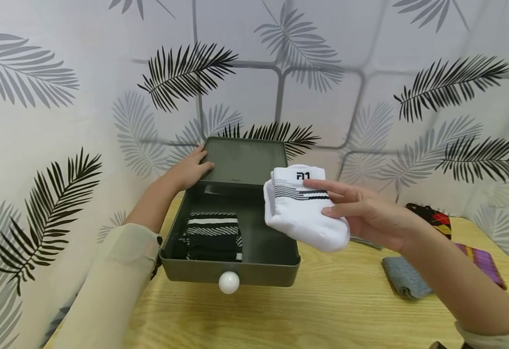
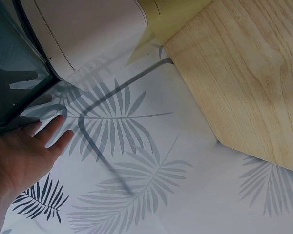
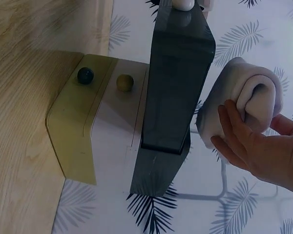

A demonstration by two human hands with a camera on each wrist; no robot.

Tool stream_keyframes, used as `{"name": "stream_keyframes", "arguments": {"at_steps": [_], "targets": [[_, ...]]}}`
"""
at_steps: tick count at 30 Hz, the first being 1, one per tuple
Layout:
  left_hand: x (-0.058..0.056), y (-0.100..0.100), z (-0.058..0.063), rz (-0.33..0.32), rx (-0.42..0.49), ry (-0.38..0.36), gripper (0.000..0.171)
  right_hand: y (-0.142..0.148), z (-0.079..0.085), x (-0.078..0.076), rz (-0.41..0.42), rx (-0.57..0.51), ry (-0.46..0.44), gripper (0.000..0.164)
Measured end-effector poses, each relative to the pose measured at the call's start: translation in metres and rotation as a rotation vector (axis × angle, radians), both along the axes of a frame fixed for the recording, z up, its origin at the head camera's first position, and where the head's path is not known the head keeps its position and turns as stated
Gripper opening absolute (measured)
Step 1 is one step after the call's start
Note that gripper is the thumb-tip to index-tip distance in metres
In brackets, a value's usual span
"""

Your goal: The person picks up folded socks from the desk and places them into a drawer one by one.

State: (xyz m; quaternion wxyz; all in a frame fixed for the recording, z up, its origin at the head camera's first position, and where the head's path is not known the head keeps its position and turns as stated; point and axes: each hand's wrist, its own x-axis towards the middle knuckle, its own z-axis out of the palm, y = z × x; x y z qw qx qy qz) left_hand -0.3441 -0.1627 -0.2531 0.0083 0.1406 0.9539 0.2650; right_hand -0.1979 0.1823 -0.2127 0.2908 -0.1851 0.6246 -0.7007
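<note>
White sock bundle held up beside an open, glossy drawer

A soft, thick white sock bundle [image 1: 300,213] hangs in the air in the right hand [image 1: 365,213], whose thumb and fingers pinch its side with the palm clear of the knit. In the head view it overlaps the right edge of a smooth dark green drawer [image 1: 263,274]; the right wrist view shows a gap between the two. Grey and black stripes and a dark logo cross the ribbed cuff, and one end curls in a plump spiral.

The left hand [image 1: 191,167] lies spread and loosely extended, gripping nothing, its fingers touching the left edge of the flat, rimmed cabinet top [image 1: 244,162]. The drawer is pulled out below it, a shallow tray with rounded corners and a shiny white ball knob [image 1: 229,282]. Inside, toward the left, lies a folded black-and-white sock bundle [image 1: 214,237], banded with coarse flecked knit.

Underneath come a pale drawer [image 3: 115,109] and a yellow drawer [image 3: 73,114], each with a round knob. On the wood-grained table [image 1: 324,305], to the right, sit a fuzzy grey bundle [image 1: 407,276], a purple bundle [image 1: 485,264] and a black, red and yellow patterned bundle [image 1: 440,220]. Feathery fronds pattern the backdrop [image 1: 324,116].
</note>
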Motion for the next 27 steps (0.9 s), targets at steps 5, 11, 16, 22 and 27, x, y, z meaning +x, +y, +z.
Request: {"name": "stream_keyframes", "arguments": {"at_steps": [5, 11, 16, 22, 27], "targets": [[0.002, 0.000, 0.001, 0.004, 0.006, 0.008, 0.062, -0.023, 0.001, 0.004, 0.024, 0.044, 0.019, 0.059], [0.003, 0.001, 0.001, 0.004, 0.011, 0.005, 0.061, -0.043, -0.004, 0.005, 0.042, 0.104, 0.061, 0.055], [0.003, 0.001, 0.001, 0.008, 0.010, 0.002, 0.061, -0.058, -0.010, -0.001, 0.007, 0.172, 0.083, 0.054], [0.004, 0.001, 0.002, 0.004, 0.011, 0.002, 0.062, -0.075, -0.019, -0.009, -0.054, 0.440, 0.287, 0.051], [0.002, 0.001, 0.001, 0.002, 0.010, -0.003, 0.062, -0.085, -0.021, -0.007, -0.062, 0.763, 0.711, 0.045]]}}
